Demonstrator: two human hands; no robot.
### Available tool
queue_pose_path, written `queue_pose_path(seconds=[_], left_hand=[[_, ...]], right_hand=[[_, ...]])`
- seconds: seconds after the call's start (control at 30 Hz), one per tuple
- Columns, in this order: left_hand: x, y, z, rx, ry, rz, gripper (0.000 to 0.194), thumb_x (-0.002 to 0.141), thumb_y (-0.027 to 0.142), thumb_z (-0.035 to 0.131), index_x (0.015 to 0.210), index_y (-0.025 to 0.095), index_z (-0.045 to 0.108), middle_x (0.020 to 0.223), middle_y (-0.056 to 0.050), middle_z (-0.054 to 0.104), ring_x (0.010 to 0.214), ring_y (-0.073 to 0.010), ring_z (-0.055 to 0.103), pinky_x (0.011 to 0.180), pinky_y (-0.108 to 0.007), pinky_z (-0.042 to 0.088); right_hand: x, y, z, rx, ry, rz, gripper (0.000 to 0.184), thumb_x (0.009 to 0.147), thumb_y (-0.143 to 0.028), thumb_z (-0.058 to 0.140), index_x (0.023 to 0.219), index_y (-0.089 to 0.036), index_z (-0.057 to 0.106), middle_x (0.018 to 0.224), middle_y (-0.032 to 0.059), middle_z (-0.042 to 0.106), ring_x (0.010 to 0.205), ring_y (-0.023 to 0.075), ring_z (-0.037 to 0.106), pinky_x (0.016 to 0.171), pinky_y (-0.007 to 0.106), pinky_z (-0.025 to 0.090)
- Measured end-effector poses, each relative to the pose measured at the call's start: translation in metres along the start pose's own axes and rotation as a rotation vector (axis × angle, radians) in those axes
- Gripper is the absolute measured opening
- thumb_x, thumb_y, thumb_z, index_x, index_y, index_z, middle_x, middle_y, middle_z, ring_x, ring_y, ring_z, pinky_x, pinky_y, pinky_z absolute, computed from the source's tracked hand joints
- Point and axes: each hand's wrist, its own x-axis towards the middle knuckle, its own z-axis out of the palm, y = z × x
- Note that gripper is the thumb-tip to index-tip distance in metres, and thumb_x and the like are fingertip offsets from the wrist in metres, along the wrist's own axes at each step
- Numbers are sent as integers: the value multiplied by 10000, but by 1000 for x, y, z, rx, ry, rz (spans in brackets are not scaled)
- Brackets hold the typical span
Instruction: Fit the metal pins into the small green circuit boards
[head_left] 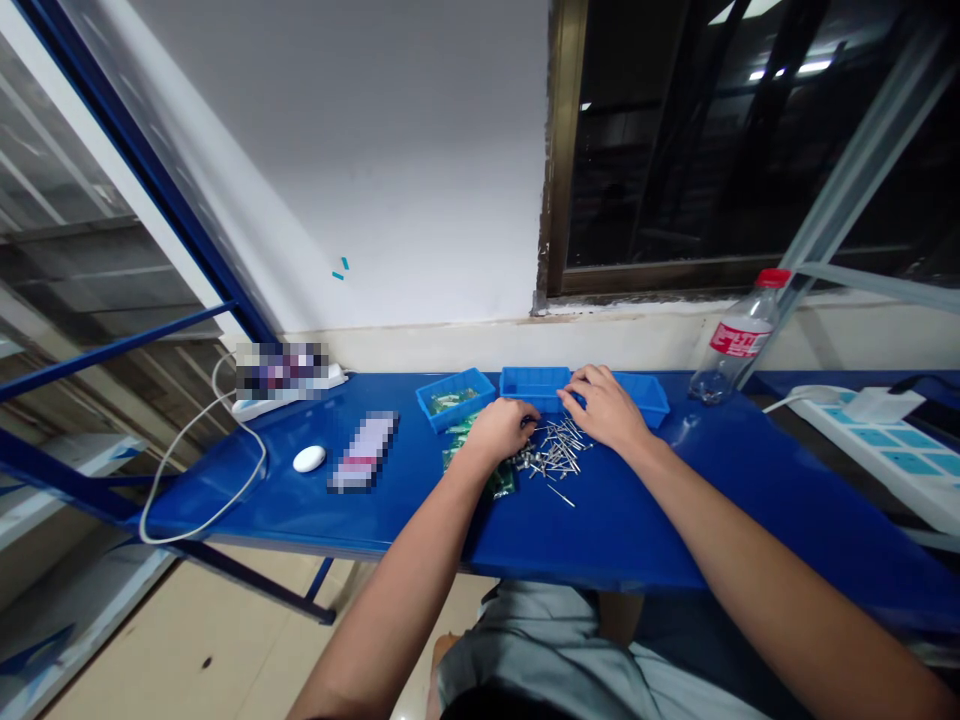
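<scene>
A loose pile of thin metal pins with thicker ends, looking like blind rivets [564, 450], lies on the blue table. My left hand [501, 432] is at the pile's left edge, its fingers curled down; whatever they hold is hidden. My right hand [604, 408] is bent over the front of the middle blue bin [534, 378], thumb and fingertips drawn together; anything between them is too small to make out. Small green plastic packets [501, 482] lie beside and beneath my left hand. One rivet [561, 496] lies apart, nearer the table's front edge.
The left blue bin [431, 408] contains green-looking small items; the right blue bin [651, 398] is partly behind my right hand. A bottle [735, 345] stands at the back right near a power strip [892, 440]. Leftward are a blurred phone-like object [365, 452], white oval object [309, 459] and cable [259, 470].
</scene>
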Motion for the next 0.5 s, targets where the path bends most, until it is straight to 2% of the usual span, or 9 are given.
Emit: queue_pose_path(seconds=[0.27,0.5], left_hand=[[4,-2,-1,-54,-37,37,242,915,166,666,1077,245,828,1047,-40,824,955,-207,766,928,-271,575],[2,0,-2,-28,-17,28,240,900,137,665,1083,244,777,989,-17,821,967,-211,753,871,-274,573]], right_hand=[[-3,-2,-1,49,54,-18,252,1027,-353,548,949,-232,755,1035,121,670,1082,319,596,968,501,529],[-5,-2,-6,116,91,7,202,1012,-331,579,923,-239,735,1010,107,685,1077,309,613,975,497,530]])
